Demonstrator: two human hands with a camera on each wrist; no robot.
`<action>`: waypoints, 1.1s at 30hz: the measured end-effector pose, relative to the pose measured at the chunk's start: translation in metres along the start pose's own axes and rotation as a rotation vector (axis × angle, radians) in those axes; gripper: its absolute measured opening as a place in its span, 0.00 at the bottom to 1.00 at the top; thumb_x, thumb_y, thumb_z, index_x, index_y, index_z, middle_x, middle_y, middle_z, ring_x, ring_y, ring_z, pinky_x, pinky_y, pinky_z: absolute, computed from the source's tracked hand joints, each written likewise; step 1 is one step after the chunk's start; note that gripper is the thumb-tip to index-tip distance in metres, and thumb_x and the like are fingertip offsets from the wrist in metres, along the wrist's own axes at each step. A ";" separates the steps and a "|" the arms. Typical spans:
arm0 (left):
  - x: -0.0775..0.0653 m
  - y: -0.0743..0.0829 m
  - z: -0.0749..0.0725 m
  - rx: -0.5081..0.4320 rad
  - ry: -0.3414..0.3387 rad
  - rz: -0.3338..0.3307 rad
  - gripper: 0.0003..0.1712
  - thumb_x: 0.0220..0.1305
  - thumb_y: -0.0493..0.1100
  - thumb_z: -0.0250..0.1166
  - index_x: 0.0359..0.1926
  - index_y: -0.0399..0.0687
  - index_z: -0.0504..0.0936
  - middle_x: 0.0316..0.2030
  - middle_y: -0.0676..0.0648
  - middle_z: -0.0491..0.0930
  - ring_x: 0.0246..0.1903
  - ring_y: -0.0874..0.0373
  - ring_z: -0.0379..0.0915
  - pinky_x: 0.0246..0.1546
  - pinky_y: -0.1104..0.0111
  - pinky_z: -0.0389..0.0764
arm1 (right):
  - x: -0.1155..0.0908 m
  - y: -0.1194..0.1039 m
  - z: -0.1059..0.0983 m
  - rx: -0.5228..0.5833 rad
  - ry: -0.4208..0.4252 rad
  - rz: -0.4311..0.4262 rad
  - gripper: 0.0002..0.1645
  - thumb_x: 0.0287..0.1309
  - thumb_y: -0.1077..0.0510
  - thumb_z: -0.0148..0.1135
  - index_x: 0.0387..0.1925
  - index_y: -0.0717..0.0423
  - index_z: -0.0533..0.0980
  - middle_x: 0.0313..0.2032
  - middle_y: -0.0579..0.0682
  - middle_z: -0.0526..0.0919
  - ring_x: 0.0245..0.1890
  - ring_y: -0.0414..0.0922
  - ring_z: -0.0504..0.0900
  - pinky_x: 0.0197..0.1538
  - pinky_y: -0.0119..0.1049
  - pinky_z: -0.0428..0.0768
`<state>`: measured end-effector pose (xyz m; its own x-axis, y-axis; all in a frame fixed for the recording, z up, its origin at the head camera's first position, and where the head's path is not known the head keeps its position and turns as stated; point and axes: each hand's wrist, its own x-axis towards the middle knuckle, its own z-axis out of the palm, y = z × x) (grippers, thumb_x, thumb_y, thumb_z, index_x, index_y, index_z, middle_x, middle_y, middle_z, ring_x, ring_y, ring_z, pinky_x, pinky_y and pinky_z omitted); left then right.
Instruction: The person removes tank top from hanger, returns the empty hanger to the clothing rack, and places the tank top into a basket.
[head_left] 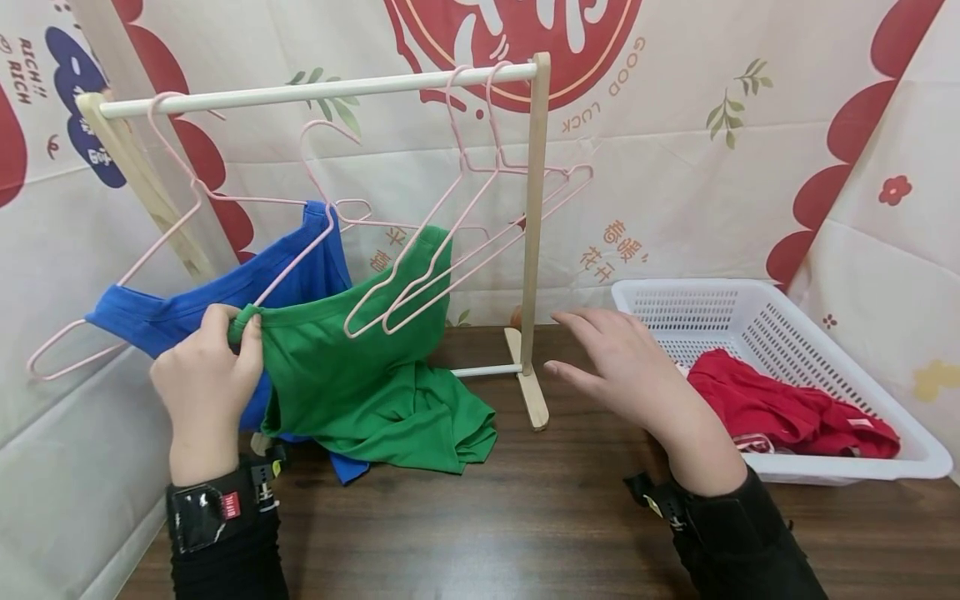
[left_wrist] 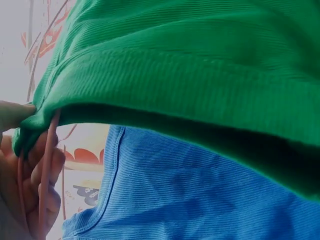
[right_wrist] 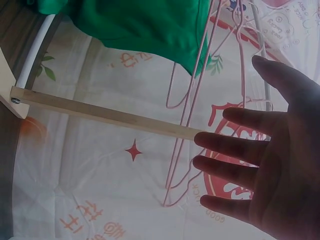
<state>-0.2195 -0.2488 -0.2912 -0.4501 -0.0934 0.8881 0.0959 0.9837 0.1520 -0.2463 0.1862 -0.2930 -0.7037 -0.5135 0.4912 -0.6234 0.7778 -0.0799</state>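
My left hand [head_left: 206,375] pinches the waistband corner of a green ribbed garment [head_left: 337,358] between thumb and fingers. A pink wire hanger [head_left: 318,171] runs into that garment; its hook shows below the rail. In the left wrist view, the fingers [left_wrist: 42,170] curl by the pink wire under the green band. Behind it, a blue ribbed garment [head_left: 285,258] hangs on another pink hanger [head_left: 176,154] from the rail. My right hand [head_left: 622,358] is held in the air beside the rack's right post, fingers spread, holding nothing.
A wooden rack with a white rail [head_left: 322,87] stands on the dark brown table [head_left: 525,517]. Two bare pink hangers [head_left: 457,250] hang near its right post [head_left: 535,225]. At the right, a white basket [head_left: 885,392] contains red clothing [head_left: 787,408]. Printed cloth [head_left: 690,192] forms the backdrop.
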 end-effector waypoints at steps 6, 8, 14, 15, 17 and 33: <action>-0.001 -0.002 0.001 -0.040 -0.081 -0.040 0.19 0.62 0.53 0.52 0.34 0.40 0.74 0.10 0.45 0.61 0.09 0.50 0.54 0.10 0.59 0.54 | 0.001 0.002 0.002 -0.004 -0.010 0.004 0.37 0.52 0.36 0.55 0.59 0.50 0.64 0.52 0.52 0.72 0.53 0.50 0.66 0.54 0.56 0.65; -0.001 -0.004 0.002 -0.056 -0.111 -0.065 0.18 0.62 0.53 0.52 0.34 0.41 0.74 0.10 0.45 0.62 0.10 0.49 0.55 0.11 0.58 0.56 | 0.002 0.002 0.002 -0.005 -0.011 0.005 0.37 0.52 0.36 0.56 0.59 0.50 0.64 0.52 0.52 0.72 0.53 0.50 0.66 0.53 0.56 0.65; -0.003 -0.012 0.008 -0.113 -0.235 -0.126 0.18 0.63 0.55 0.50 0.35 0.45 0.75 0.12 0.45 0.63 0.14 0.48 0.59 0.17 0.57 0.58 | 0.003 0.003 0.004 -0.010 -0.007 0.013 0.36 0.52 0.36 0.56 0.59 0.49 0.64 0.52 0.52 0.72 0.53 0.51 0.66 0.53 0.56 0.65; -0.003 -0.013 0.010 -0.124 -0.260 -0.133 0.19 0.63 0.56 0.49 0.35 0.46 0.75 0.12 0.45 0.64 0.15 0.48 0.60 0.18 0.57 0.58 | 0.003 0.002 0.005 -0.013 -0.005 0.014 0.36 0.52 0.36 0.55 0.59 0.49 0.64 0.52 0.52 0.72 0.53 0.51 0.66 0.53 0.56 0.65; -0.004 -0.016 0.012 -0.146 -0.314 -0.151 0.19 0.63 0.57 0.48 0.35 0.47 0.75 0.14 0.45 0.65 0.18 0.48 0.61 0.20 0.57 0.59 | 0.004 0.001 0.006 -0.018 0.001 0.019 0.36 0.53 0.36 0.55 0.58 0.49 0.65 0.52 0.52 0.72 0.53 0.50 0.66 0.53 0.56 0.65; -0.005 -0.027 0.021 -0.303 -0.686 -0.182 0.20 0.65 0.61 0.45 0.37 0.53 0.74 0.19 0.48 0.74 0.18 0.57 0.70 0.23 0.60 0.72 | 0.011 -0.016 0.019 -0.036 0.048 0.009 0.31 0.53 0.38 0.54 0.54 0.51 0.68 0.47 0.52 0.74 0.49 0.50 0.68 0.50 0.54 0.69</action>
<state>-0.2381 -0.2718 -0.3091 -0.9220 -0.0365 0.3854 0.1619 0.8679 0.4697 -0.2506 0.1615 -0.3030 -0.6917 -0.4889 0.5315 -0.6037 0.7954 -0.0541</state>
